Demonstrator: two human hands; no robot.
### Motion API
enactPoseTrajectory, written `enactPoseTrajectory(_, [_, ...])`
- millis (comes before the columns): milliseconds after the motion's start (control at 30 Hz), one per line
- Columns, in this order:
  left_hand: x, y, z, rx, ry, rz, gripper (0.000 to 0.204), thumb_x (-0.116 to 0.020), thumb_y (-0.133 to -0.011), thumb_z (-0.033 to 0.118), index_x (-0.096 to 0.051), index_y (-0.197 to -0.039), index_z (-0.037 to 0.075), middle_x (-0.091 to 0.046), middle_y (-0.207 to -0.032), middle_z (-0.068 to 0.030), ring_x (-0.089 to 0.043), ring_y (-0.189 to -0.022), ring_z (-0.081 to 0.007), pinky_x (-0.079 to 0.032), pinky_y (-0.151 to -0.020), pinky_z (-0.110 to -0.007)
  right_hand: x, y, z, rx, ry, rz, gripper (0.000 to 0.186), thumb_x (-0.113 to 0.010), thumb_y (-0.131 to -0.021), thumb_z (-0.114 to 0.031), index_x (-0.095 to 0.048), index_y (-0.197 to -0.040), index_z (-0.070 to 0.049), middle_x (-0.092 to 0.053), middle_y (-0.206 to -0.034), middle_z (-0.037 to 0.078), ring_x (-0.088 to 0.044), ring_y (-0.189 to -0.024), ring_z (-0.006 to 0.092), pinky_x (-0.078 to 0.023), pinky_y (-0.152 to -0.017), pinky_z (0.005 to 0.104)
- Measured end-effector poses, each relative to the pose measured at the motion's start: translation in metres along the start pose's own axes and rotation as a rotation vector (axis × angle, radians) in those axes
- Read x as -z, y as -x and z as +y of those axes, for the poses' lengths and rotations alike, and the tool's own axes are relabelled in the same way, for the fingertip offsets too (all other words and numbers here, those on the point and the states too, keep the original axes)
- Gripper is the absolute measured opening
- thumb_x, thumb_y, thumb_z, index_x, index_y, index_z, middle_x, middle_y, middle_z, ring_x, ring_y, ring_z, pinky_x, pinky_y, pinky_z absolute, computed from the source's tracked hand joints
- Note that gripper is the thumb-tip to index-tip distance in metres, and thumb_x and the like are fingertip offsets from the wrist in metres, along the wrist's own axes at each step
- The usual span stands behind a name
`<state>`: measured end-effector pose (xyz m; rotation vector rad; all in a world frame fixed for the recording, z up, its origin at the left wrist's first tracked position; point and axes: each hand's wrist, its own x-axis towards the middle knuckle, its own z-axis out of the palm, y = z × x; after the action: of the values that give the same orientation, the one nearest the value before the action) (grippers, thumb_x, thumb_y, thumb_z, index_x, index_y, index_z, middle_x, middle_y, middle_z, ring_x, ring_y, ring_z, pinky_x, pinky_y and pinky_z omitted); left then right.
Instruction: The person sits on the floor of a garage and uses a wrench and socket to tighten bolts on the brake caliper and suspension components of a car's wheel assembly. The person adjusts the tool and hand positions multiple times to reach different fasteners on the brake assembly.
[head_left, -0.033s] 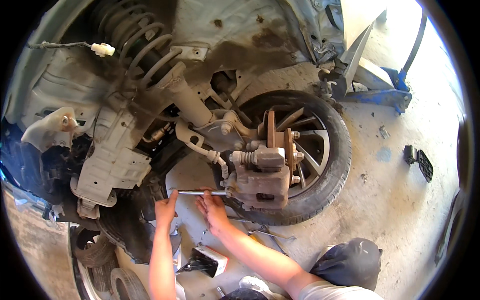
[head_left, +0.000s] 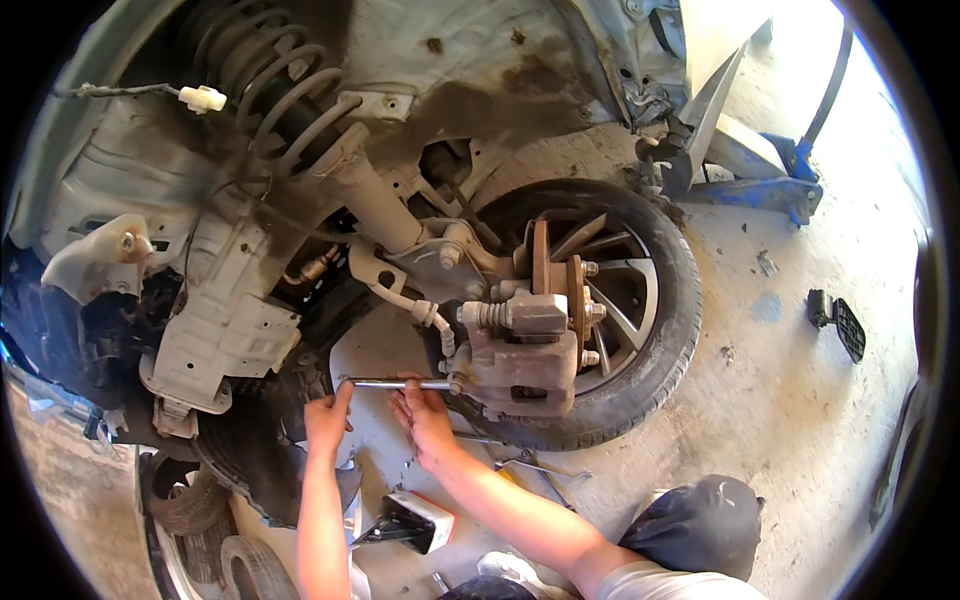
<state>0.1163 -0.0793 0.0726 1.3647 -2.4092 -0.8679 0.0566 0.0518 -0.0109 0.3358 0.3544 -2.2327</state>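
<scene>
A straight, shiny metal wrench point(head_left: 375, 384) reaches level to a bolt on the lower inner side of the brake caliper point(head_left: 522, 365). My left hand point(head_left: 326, 422) is closed on its far left end, thumb up along it. Close to the caliper, my right hand point(head_left: 424, 418) has its fingers around the shaft from below. How the wrench's tip sits on the bolt is too small to make out. The rusty caliper hangs beside the brake disc point(head_left: 577, 310), and a bent brake hose point(head_left: 402, 300) runs down to it.
Under the hub a wheel point(head_left: 670, 350) lies flat on the floor. A strut with a coil spring point(head_left: 300, 105) rises at upper left. Tools point(head_left: 545, 468) and an opened box point(head_left: 432, 525) lie near my arms. A blue jack point(head_left: 760, 198) stands at upper right; old tyres point(head_left: 190, 500) are at lower left.
</scene>
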Motion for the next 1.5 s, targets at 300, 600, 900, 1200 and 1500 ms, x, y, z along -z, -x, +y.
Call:
enactPoseTrajectory(300, [0.022, 0.021, 0.003, -0.374, 0.102, -0.074, 0.036, -0.065, -0.084, 0.000, -0.061, -0.120, 0.001, -0.062, -0.084, -0.0027, -0.053, -0.069, -0.0062, -0.044, -0.064, -0.021, -0.001, 0.000, -0.003, 0.028, 0.028, -0.062, 0.027, -0.052, -0.098, -0.029, -0.053, -0.118, -0.010, -0.059, -0.121, 0.004, -0.054, -0.108, 0.0134, -0.045, -0.096, 0.0306])
enactPoseTrajectory(600, [-0.007, -0.044, 0.019, 0.103, 0.257, -0.086, 0.032, -0.064, -0.088, 0.035, -0.067, -0.088, 0.003, -0.055, -0.066, -0.0022, -0.054, -0.058, -0.0121, -0.043, -0.053, -0.027, -0.002, 0.007, -0.007, 0.018, 0.014, -0.034, 0.029, -0.053, -0.098, -0.028, -0.052, -0.121, -0.010, -0.058, -0.112, 0.004, -0.055, -0.104, 0.0120, -0.045, -0.093, 0.0302])
enactPoseTrajectory(900, [-0.028, -0.055, -0.015, -0.328, 0.262, -0.070, 0.034, -0.054, -0.094, 0.029, -0.067, -0.104, -0.002, -0.068, -0.097, -0.0068, -0.063, -0.082, -0.0174, -0.050, -0.068, -0.031, 0.003, 0.007, -0.005, -0.031, 0.001, -0.032, 0.027, -0.052, -0.098, -0.022, -0.052, -0.123, -0.012, -0.060, -0.112, 0.004, -0.056, -0.110, 0.0146, -0.047, -0.094, 0.0285])
enactPoseTrajectory(1200, [-0.022, -0.024, -0.011, -0.228, -0.095, 0.002, 0.061, -0.033, -0.101, 0.043, -0.069, -0.086, -0.005, -0.069, -0.078, -0.0158, -0.067, -0.073, -0.0257, -0.049, -0.070, -0.035, 0.000, 0.016, 0.000, 0.008, -0.029, -0.054, 0.029, -0.049, -0.099, -0.020, -0.047, -0.127, -0.012, -0.057, -0.128, 0.004, -0.053, -0.116, 0.0133, -0.046, -0.095, 0.0266])
enactPoseTrajectory(1500, [-0.045, -0.021, -0.028, -0.071, -0.042, 0.080, 0.076, -0.024, -0.098, 0.055, -0.067, -0.076, -0.004, -0.064, -0.067, -0.0177, -0.062, -0.070, -0.0335, -0.047, -0.071, -0.041, 0.000, 0.013, -0.001, 0.005, -0.029, -0.032, 0.028, -0.049, -0.099, -0.022, -0.049, -0.126, -0.012, -0.056, -0.127, 0.002, -0.051, -0.116, 0.0124, -0.044, -0.099, 0.0277])
